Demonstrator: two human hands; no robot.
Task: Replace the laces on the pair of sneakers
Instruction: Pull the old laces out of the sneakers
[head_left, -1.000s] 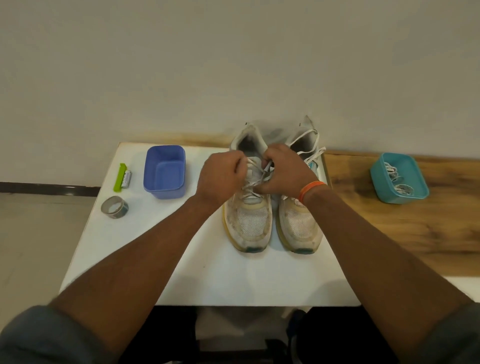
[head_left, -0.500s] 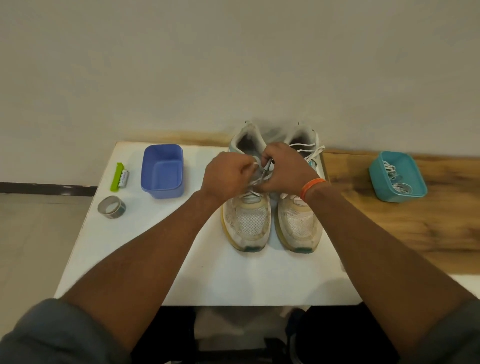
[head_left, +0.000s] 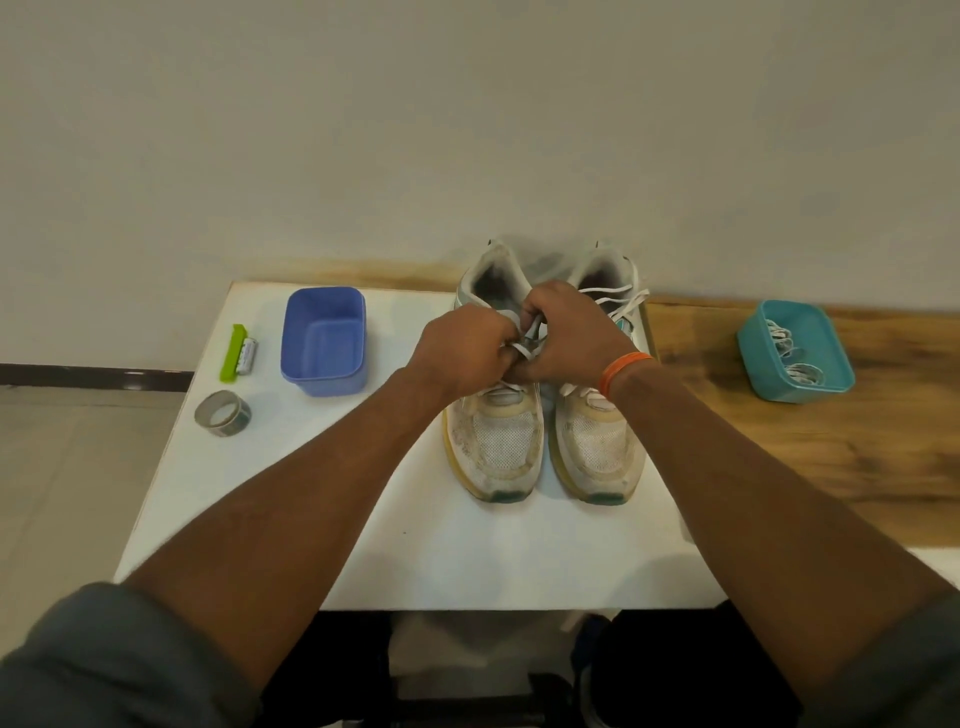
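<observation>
Two worn white sneakers stand side by side on the white table (head_left: 291, 519), toes toward me. Over the left sneaker (head_left: 496, 441) my left hand (head_left: 465, 349) and my right hand (head_left: 566, 332) meet, both with fingers curled and pinching its grey-white lace (head_left: 530, 338) near the top eyelets. The knot area is mostly hidden by my fingers. The right sneaker (head_left: 597, 447) has loose white laces lying across its opening. An orange band sits on my right wrist.
An empty blue tub (head_left: 324, 348) stands left of the shoes, with a green-handled tool (head_left: 236, 353) and a roll of tape (head_left: 223, 413) farther left. On the wooden surface (head_left: 810, 457) at right, a teal tub (head_left: 795, 351) holds white laces. A wall is close behind.
Both hands have stayed together on the left sneaker's lace, shifting slightly toward the heel. The right sneaker's tongue, raised a second ago, now sits lower.
</observation>
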